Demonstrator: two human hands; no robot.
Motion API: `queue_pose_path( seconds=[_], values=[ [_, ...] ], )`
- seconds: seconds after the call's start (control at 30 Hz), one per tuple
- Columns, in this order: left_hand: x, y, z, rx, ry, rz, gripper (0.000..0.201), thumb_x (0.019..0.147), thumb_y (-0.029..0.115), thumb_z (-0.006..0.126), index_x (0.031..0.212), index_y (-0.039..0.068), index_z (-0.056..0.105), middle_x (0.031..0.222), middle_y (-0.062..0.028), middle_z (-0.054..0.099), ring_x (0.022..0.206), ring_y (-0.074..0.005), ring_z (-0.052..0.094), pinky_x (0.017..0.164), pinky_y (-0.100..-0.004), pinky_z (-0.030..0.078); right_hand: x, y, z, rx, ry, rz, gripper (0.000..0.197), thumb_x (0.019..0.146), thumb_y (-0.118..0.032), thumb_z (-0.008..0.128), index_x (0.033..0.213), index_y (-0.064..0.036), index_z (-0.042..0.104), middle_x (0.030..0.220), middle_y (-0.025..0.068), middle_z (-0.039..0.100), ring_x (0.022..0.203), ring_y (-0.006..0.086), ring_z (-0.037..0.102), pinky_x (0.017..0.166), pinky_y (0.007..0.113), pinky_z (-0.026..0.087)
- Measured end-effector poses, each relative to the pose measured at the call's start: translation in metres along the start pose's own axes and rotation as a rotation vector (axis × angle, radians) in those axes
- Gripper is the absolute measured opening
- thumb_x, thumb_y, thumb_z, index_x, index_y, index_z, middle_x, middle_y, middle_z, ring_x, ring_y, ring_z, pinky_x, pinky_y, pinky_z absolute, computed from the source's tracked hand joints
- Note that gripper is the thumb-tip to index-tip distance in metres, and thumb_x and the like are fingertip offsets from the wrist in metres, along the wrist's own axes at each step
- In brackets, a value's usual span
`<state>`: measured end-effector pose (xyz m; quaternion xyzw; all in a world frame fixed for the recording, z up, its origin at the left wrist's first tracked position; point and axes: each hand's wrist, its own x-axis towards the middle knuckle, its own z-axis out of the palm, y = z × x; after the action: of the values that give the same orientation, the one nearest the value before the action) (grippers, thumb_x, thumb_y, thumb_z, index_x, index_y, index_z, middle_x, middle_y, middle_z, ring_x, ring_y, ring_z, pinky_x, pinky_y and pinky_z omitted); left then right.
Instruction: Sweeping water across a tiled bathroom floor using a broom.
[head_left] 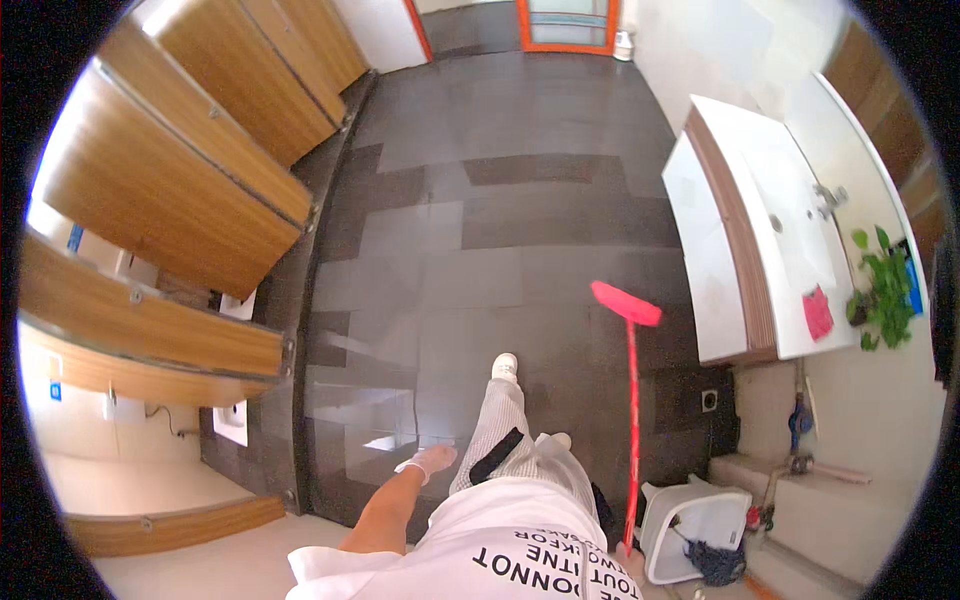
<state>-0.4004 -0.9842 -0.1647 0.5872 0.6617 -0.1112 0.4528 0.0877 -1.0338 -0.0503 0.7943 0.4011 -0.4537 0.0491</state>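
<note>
At the lower right, my right hand (628, 556) is partly hidden by my shirt and wraps round the lower end of a long red pole (633, 420). The pole runs forward over the dark tiled floor to a wide, flat pink-red head (627, 303); whether it is a broom or a squeegee I cannot tell. To the left of my legs hangs my left hand (435, 460), in a thin translucent glove with a whitish cuff. No object shows in it, and its fingers are too blurred to make out. My front foot wears a white shoe (505, 366).
Wooden stall doors (170, 185) line the left, with squat toilets (231, 422) beyond. A white washbasin counter (775, 180) at the right bears a pink cloth (817, 314) and a green plant (884, 285). Near my right side stands a white tub (665, 535) with a dark mop head (717, 562).
</note>
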Motion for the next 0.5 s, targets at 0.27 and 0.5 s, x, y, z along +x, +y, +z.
queue_pose_path(
  seconds=[0.27, 0.5],
  values=[
    [-0.035, -0.038, -0.027, -0.343, 0.105, -0.218, 0.03, 0.081, 0.022, 0.036, 0.095, 0.001, 0.053, 0.099, -0.0145, 0.054, 0.095, -0.0279, 0.049, 0.08, -0.0335, 0.039, 0.114, -0.26, -0.003, -0.385, -0.073, -0.543, 0.033, 0.075, -0.033, 0.047, 0.069, -0.0011, 0.052, 0.064, 0.0183, 0.054, 0.062, 0.0321, 0.054, 0.056, 0.04, 0.04],
    [-0.049, -0.115, -0.049, -0.155, 0.091, -0.087, 0.032, 0.078, 0.019, 0.04, 0.106, 0.005, 0.047, 0.106, -0.0138, 0.049, 0.1, -0.0253, 0.046, 0.084, -0.0323, 0.038, 0.18, -0.515, 0.093, -0.4, -0.212, -0.63, 0.034, 0.073, -0.036, 0.044, 0.072, -0.0047, 0.058, 0.068, 0.0151, 0.057, 0.068, 0.0289, 0.056, 0.063, 0.04, 0.042]
  ],
)
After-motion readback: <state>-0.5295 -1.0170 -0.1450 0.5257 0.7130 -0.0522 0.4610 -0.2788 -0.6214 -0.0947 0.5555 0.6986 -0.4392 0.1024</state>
